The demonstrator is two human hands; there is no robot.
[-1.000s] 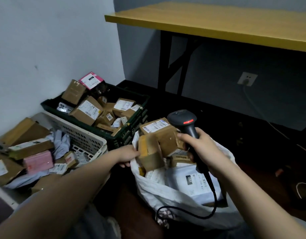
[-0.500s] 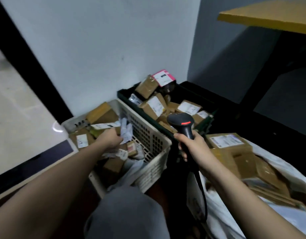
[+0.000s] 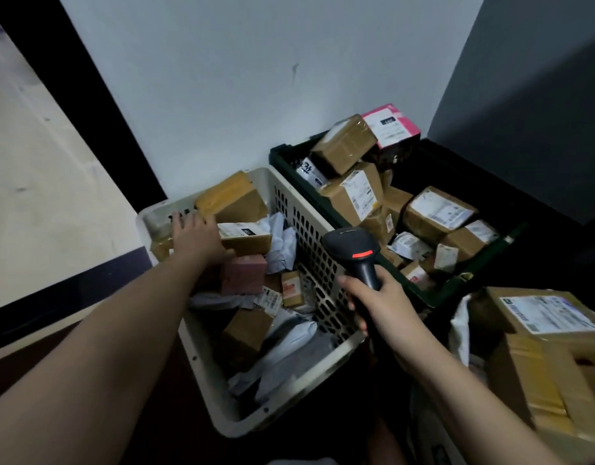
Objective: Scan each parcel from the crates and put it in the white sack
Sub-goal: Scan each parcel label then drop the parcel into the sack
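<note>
My left hand (image 3: 193, 234) reaches into the white perforated crate (image 3: 314, 250) and rests with fingers stretched on the left end of a flat brown labelled parcel (image 3: 247, 237). A pink parcel (image 3: 244, 278), brown boxes and grey mailer bags lie around it. My right hand (image 3: 385, 308) grips a black barcode scanner (image 3: 351, 251) with a red light, held over the gap between the two crates. The dark green crate (image 3: 291, 169) behind holds several taped boxes. The white sack (image 3: 459, 327) at the lower right is filled with brown parcels (image 3: 551, 315).
Both crates stand against a pale wall in a corner. A dark door frame (image 3: 98, 105) and a light floor lie to the left. My knee is at the bottom edge of the view.
The view swung left from the sack to the crates. My left hand let go of a box at the sack and moved into the white crate, onto the flat parcel.
</note>
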